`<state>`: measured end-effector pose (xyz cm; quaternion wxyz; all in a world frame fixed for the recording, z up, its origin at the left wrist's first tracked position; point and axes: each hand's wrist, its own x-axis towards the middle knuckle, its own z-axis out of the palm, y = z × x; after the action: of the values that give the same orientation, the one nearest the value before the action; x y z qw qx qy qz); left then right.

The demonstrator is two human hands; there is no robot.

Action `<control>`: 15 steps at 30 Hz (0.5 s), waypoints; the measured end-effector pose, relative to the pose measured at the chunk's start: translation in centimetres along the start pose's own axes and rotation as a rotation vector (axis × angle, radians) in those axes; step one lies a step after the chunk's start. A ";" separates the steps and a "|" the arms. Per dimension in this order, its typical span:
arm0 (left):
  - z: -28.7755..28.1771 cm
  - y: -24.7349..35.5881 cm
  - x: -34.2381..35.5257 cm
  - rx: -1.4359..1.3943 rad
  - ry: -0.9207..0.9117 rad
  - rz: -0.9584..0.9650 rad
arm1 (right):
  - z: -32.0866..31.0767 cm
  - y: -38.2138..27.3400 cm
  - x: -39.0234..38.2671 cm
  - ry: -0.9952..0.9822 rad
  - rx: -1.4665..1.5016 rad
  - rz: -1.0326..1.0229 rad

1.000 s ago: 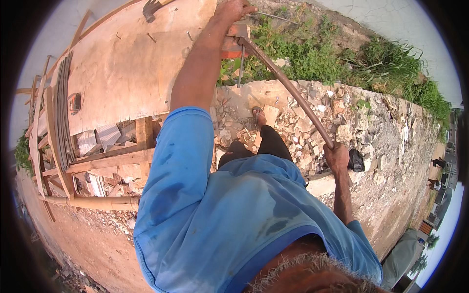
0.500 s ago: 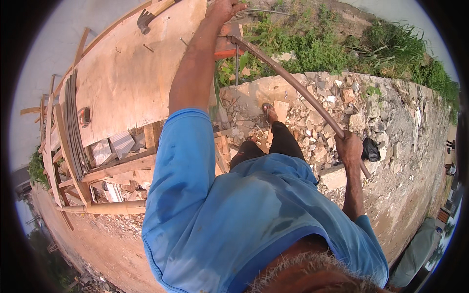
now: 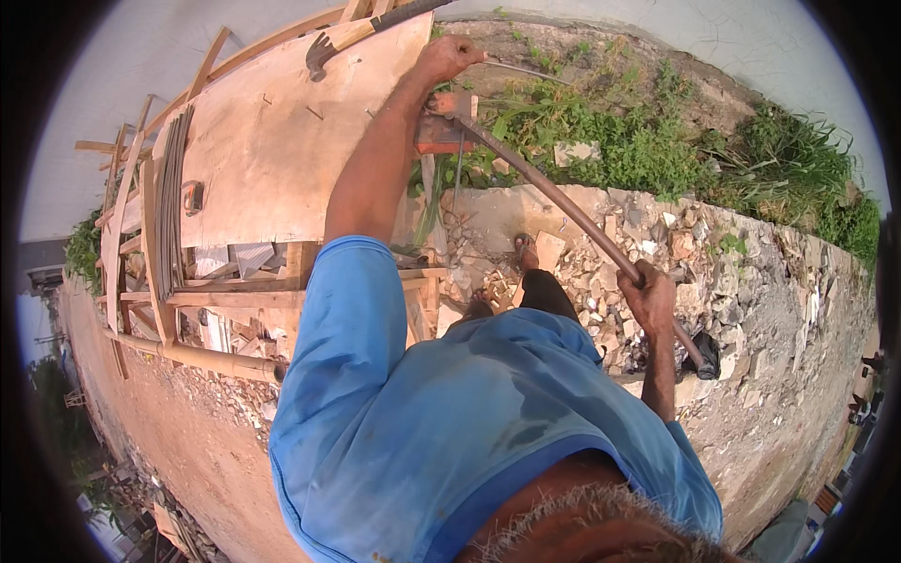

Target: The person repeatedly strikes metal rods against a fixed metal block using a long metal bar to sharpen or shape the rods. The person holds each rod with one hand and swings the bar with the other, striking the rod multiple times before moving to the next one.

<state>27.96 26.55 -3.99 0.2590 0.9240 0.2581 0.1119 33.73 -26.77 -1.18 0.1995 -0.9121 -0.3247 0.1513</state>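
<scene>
A long brown metal pipe [image 3: 572, 208] slants from the bench's end down to the right. My right hand [image 3: 648, 298] is closed around it, a short way above its lower end. The pipe's upper end meets an orange-red block-like fixture [image 3: 446, 133] at the bench's edge. Beyond that fixture, my left hand [image 3: 450, 58] has its fingers closed on a thin metal rod [image 3: 527, 71], which sticks out to the right. Another thin rod [image 3: 459, 174] hangs down beside the fixture. The hidden part of the held rod cannot be followed.
On the plywood bench top [image 3: 272, 178] lie a claw hammer [image 3: 352, 36] and a tape measure [image 3: 192, 197]; several nails stand up from it. A bundle of thin grey rods [image 3: 173, 206] lies at its left. Rubble [image 3: 601, 253], weeds [image 3: 601, 141] and a black bag [image 3: 706, 353] are to the right.
The view has shifted, so the bench and fixture sit lower in it. More of the pipe shows beyond my right hand. My left hand still grips the rod.
</scene>
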 end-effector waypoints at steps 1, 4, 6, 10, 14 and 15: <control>-0.1 0.0 -0.2 -0.070 -0.036 -0.012 | -0.4 0.7 0.5 0.043 0.012 -0.013; -0.8 0.3 0.0 -0.215 -0.034 -0.031 | -1.2 1.4 5.0 0.074 0.195 -0.012; -1.3 0.7 -0.2 -0.229 -0.039 -0.065 | -1.8 0.1 9.1 0.039 0.322 0.023; -2.5 1.7 -0.3 -0.305 -0.135 -0.115 | -3.6 -6.5 19.0 0.062 0.376 -0.211; -2.8 2.6 -0.8 -0.312 -0.134 -0.182 | -4.9 -13.1 27.8 -0.065 0.399 -0.374; -2.8 2.8 -1.0 -0.324 -0.123 -0.227 | -3.9 -14.6 29.5 -0.153 0.404 -0.362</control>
<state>27.35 25.11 -0.22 0.4304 0.8403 0.3230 0.0655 49.47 1.82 4.72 0.3759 -0.7668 -0.4598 0.2434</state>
